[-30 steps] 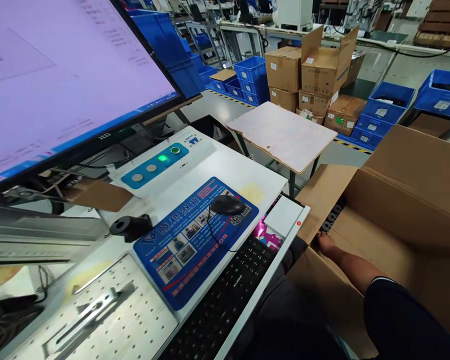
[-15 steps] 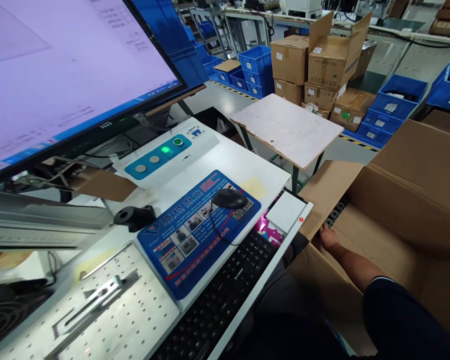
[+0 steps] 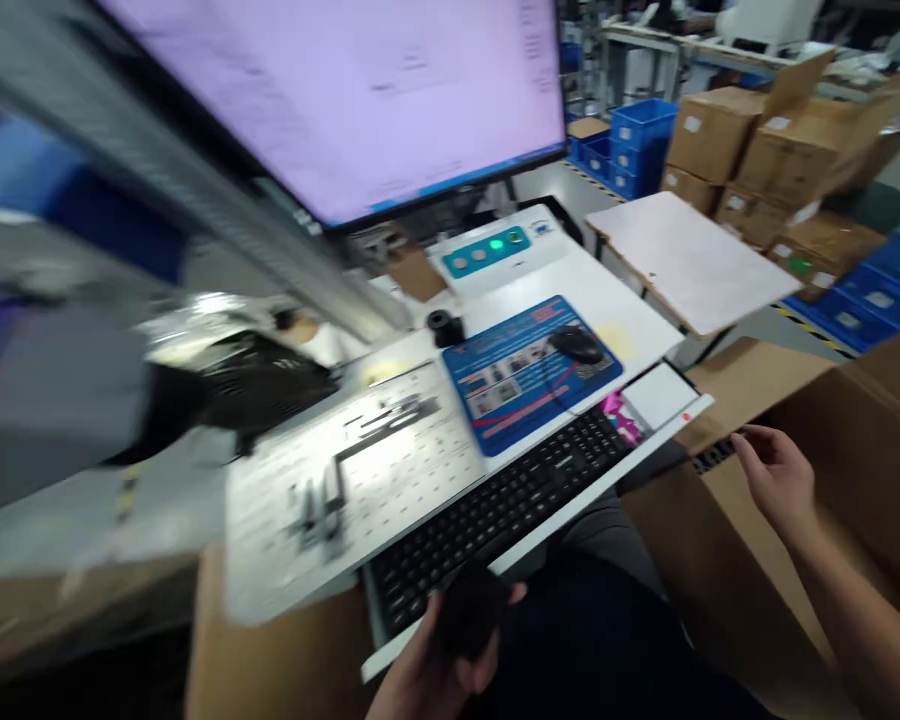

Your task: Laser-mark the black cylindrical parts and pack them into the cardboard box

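My left hand [image 3: 450,655], at the bottom of the view, is wrapped round a dark black part [image 3: 471,610]. Blur and shade hide that part's exact shape. It is held just in front of the black keyboard [image 3: 502,490]. Over the open cardboard box [image 3: 735,540] on the right is my right hand [image 3: 780,480], its fingers loosely bent, thumb and forefinger apart, nothing visible between them. Several black pieces [image 3: 712,455] show at the box's far inner edge, beside the right fingertips.
A perforated metal plate [image 3: 412,470] with metal fixtures lies left of the blue mouse pad [image 3: 532,370] and black mouse [image 3: 576,344]. A monitor [image 3: 420,90] rises behind a button panel [image 3: 487,250]. A pale side table [image 3: 694,255] stands beyond, near cardboard boxes [image 3: 720,130].
The view has swung left, bringing my left hand and its black part into sight. My right hand has lifted from the black pieces at the box's edge.
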Motion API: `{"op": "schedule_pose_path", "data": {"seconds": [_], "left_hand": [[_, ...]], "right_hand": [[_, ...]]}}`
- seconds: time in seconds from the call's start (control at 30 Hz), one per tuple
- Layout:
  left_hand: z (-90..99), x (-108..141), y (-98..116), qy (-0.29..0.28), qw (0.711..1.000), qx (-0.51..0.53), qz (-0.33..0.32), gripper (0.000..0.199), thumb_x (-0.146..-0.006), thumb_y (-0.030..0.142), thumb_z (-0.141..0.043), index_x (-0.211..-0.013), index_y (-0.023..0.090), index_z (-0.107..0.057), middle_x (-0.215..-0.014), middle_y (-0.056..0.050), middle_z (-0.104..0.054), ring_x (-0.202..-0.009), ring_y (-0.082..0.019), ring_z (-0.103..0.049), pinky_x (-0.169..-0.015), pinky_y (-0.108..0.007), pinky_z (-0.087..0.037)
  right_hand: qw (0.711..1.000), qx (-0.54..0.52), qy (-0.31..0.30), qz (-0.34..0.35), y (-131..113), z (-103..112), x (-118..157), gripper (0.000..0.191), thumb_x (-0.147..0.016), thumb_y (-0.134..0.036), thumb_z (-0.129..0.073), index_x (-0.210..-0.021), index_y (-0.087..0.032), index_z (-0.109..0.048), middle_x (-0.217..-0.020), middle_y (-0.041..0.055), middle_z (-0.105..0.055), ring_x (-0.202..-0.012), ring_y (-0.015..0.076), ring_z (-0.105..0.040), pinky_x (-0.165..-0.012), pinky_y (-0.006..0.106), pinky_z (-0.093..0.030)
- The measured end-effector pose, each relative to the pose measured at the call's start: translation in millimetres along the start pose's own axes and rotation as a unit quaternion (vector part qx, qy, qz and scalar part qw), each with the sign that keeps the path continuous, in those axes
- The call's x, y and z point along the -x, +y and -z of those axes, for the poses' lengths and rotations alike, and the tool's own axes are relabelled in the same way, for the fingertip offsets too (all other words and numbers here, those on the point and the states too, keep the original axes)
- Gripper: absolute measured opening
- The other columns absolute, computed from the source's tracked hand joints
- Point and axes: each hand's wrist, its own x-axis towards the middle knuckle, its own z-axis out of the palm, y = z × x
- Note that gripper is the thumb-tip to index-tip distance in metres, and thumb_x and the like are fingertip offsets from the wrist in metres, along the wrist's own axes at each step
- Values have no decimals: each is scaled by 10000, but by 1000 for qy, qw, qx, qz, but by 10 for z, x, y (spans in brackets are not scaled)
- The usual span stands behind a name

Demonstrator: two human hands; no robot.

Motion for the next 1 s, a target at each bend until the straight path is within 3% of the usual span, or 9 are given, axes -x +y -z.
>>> {"op": "schedule_pose_path", "data": {"seconds": [0.13,0.23,0.33,0.57,0.77,0.87,0.9,0.93,1.0], "left_hand": [[-203,20,47,-60,997,19,-46,631,-1013,638,-555,-1197,78,-779,-1080,-213,-780,-592,-131,-585,-601,-256,-484],[-217,88,45,-68,993,30,-87,633,-1001,649,-574,-1213,82,-760,-1191,-240,-762,-608,-140,-637,-599,-248,-499],[-114,190,-66,-52,990,59,-119,607,-975,650,-625,-1166,90,-766,-1175,-225,-767,-643,-153,-658,-583,-250,-508],[293,303,-301,-24,951,164,-263,508,-918,617,-741,-1155,168,-749,-1110,-148,-765,-913,-208,-718,-694,-257,-512],[779,608,-241,-33,950,91,-297,556,-894,695,-716,-1169,214,-672,-1150,-155,-753,-978,-276,-754,-848,-403,-573],[1399,959,42,129,924,-105,-343,487,-899,655,-692,-1102,213,-670,-1250,-183,-739,-1063,-297,-728,-860,-410,-579],[1679,1091,187,244,872,-213,-366,478,-920,650,-625,-1093,209,-686,-1221,-171,-744,-1038,-284,-718,-857,-395,-580],[1985,1222,357,381,791,-321,-355,504,-914,668,-556,-1103,223,-698,-1147,-136,-756,-986,-272,-710,-871,-396,-584],[2629,1465,757,483,726,-368,-321,590,-883,633,-517,-1205,161,-664,-1141,-173,-718,-1006,-331,-676,-966,-495,-560]], "right_hand": [[965,-94,-174,171,-1034,-245,626,367,-908,-555,-764,-1112,-250,-755,-1037,105,-770,-864,255,-737,-787,399,-650],[882,-142,-335,299,-1659,-571,1211,462,-912,-500,-788,-1296,-251,-723,-1314,139,-722,-1182,320,-718,-979,459,-648],[814,-154,-425,364,-2077,-892,1708,686,-890,-462,-826,-1496,-242,-591,-1476,156,-633,-1360,348,-623,-1118,507,-583],[817,-163,-427,351,-2489,-1479,2353,600,-925,-444,-760,-1471,-284,-571,-1423,126,-636,-1303,361,-642,-1070,567,-591],[812,-148,-444,348,-2747,-1776,2340,508,-922,-505,-723,-1365,-271,-637,-1342,100,-702,-1231,328,-691,-1047,516,-595],[856,-93,-409,304,-2928,-1990,2073,604,-855,-576,-754,-1360,-263,-640,-1317,96,-723,-1189,335,-704,-1039,524,-584],[866,-82,-398,293,-2994,-2078,1970,627,-838,-585,-759,-1358,-256,-640,-1311,98,-725,-1173,333,-706,-1041,527,-578],[871,-77,-391,288,-3062,-2172,1871,637,-828,-582,-758,-1356,-245,-639,-1309,104,-724,-1158,328,-707,-1044,527,-573],[873,-77,-386,289,-3201,-2373,1704,624,-815,-542,-751,-1341,-223,-642,-1315,117,-716,-1136,319,-706,-1038,520,-572]]}}
